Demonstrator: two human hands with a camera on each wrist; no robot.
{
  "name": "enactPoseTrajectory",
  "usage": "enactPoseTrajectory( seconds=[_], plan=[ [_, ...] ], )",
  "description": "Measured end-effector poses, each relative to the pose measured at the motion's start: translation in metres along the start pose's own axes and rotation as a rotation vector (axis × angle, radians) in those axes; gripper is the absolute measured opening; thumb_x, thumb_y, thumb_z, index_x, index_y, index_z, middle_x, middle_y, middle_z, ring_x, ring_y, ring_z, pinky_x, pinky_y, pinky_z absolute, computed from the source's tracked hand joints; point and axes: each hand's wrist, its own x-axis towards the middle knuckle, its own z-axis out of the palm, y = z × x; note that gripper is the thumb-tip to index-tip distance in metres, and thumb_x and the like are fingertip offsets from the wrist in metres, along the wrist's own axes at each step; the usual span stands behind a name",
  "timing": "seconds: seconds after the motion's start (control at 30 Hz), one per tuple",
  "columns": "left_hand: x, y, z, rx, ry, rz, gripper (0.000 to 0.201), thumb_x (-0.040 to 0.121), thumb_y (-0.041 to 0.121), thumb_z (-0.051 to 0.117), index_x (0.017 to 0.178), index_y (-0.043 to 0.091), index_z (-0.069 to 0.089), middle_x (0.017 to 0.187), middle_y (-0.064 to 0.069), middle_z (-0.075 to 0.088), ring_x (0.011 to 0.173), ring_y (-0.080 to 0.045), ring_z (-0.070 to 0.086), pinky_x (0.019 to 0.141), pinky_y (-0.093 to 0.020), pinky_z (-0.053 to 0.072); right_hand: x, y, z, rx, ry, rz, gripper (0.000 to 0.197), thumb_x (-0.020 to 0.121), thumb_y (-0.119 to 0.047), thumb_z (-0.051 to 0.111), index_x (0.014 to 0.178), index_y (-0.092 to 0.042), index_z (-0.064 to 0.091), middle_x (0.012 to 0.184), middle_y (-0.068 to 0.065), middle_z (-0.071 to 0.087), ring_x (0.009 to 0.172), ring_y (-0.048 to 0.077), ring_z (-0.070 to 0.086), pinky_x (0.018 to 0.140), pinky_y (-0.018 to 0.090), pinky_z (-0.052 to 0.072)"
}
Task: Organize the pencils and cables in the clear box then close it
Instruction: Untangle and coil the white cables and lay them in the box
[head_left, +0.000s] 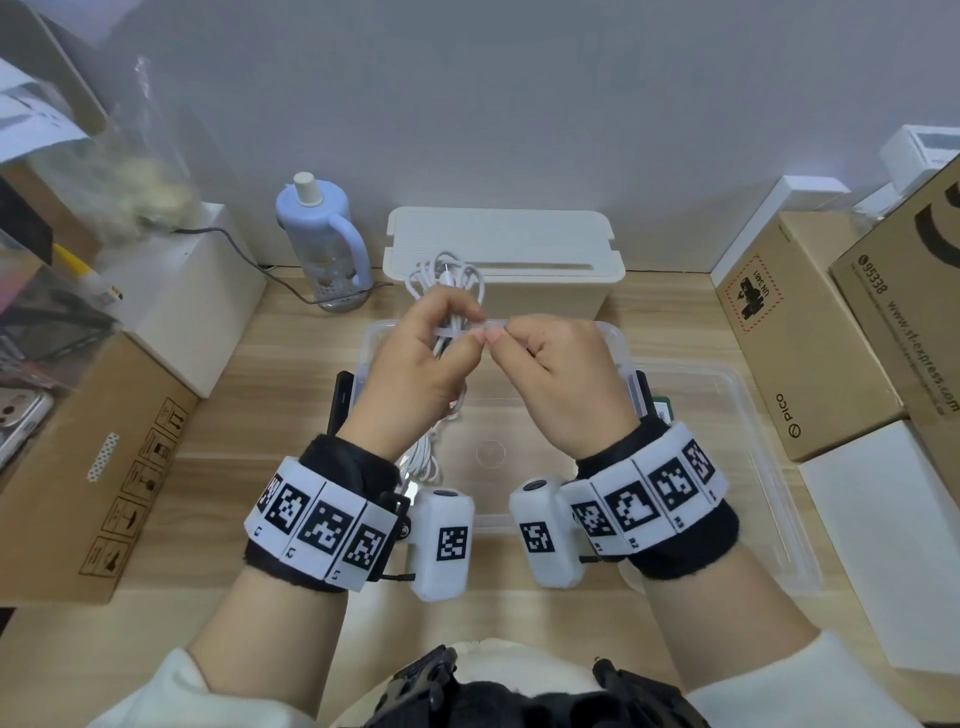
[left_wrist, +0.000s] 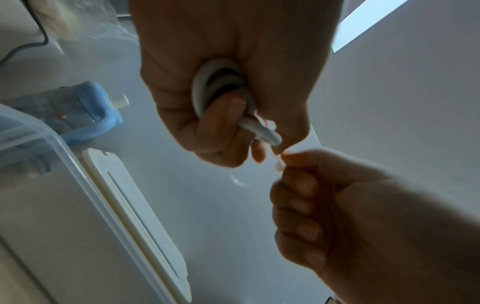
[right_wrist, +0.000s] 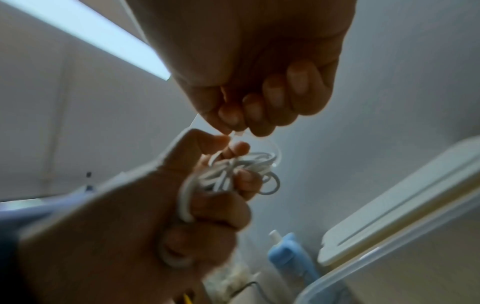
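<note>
Above the clear box (head_left: 619, 340) my left hand (head_left: 431, 353) grips a coiled white cable (head_left: 451, 274), whose loops stick out past the fingers and whose tail hangs down toward the wrist. My right hand (head_left: 550, 364) pinches the end of a thin translucent tie (head_left: 488, 326) that loops round the bundle. In the left wrist view the left hand (left_wrist: 249, 142) is curled round the cable (left_wrist: 200, 92), and the tie (left_wrist: 241, 183) curves down to the right hand (left_wrist: 298, 185). In the right wrist view the right hand (right_wrist: 241, 121) pinches the tie (right_wrist: 278, 149) above the cable (right_wrist: 249, 164). I see no pencils.
The clear lid (head_left: 753, 467) lies right of the box. Behind stand a cream slotted box (head_left: 504, 260) and a blue bottle (head_left: 322, 234). Cardboard boxes flank the wooden table on the left (head_left: 104, 467) and right (head_left: 805, 338). A white box (head_left: 192, 296) sits back left.
</note>
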Motion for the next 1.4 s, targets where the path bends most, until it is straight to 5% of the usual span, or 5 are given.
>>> enactPoseTrajectory(
  seconds=[0.37,0.53,0.7,1.03,1.4],
  plan=[
    [0.007,-0.02,-0.002,0.051,0.15,-0.026,0.076,0.073,0.018,0.055,0.142,0.015,0.026,0.075,-0.004,0.059,0.053,-0.008,0.052,0.053,-0.022,0.046,-0.004,-0.026,-0.014,0.639,-0.193,-0.02,0.038,0.085,-0.011,0.048,0.047,-0.009,0.045,0.047,0.012,0.036,0.044,0.016,0.031,0.046,0.017,0.028],
    [0.015,-0.02,-0.007,0.003,0.115,-0.061,0.057,0.085,0.004,0.053,0.137,0.006,0.031,0.06,0.01,0.059,0.046,-0.011,0.047,0.044,-0.023,0.04,0.0,-0.028,-0.02,0.651,-0.199,-0.078,0.037,0.083,-0.014,0.053,0.047,-0.012,0.046,0.044,0.015,0.036,0.044,0.031,0.034,0.047,0.036,0.03],
    [0.012,-0.018,-0.01,-0.114,0.102,-0.277,0.04,0.093,0.013,0.043,0.059,0.016,0.063,0.045,-0.005,0.051,0.031,-0.011,0.035,0.033,-0.015,0.022,0.011,-0.013,-0.02,0.518,-0.028,-0.026,0.036,0.075,-0.025,0.055,0.04,-0.025,0.046,0.062,-0.001,0.05,0.067,0.011,0.051,0.064,0.019,0.04],
    [0.005,-0.019,-0.004,-0.058,-0.066,-0.286,0.029,0.086,0.027,0.051,0.063,0.016,0.065,0.062,-0.003,0.065,0.063,-0.022,0.057,0.066,-0.033,0.041,0.009,0.0,-0.005,0.57,-0.131,0.068,0.036,0.078,-0.003,0.064,0.101,-0.026,0.051,0.079,0.002,0.054,0.062,0.017,0.054,0.062,0.033,0.051],
    [0.004,-0.009,0.003,-0.013,-0.149,-0.21,0.026,0.093,0.022,0.05,0.069,0.012,0.053,0.047,0.001,0.056,0.046,-0.015,0.059,0.059,-0.034,0.041,0.009,-0.004,-0.007,0.484,-0.146,0.007,0.011,0.085,-0.008,0.059,0.075,-0.008,0.06,0.071,-0.002,0.054,0.046,0.001,0.05,0.048,0.013,0.041]
  ],
)
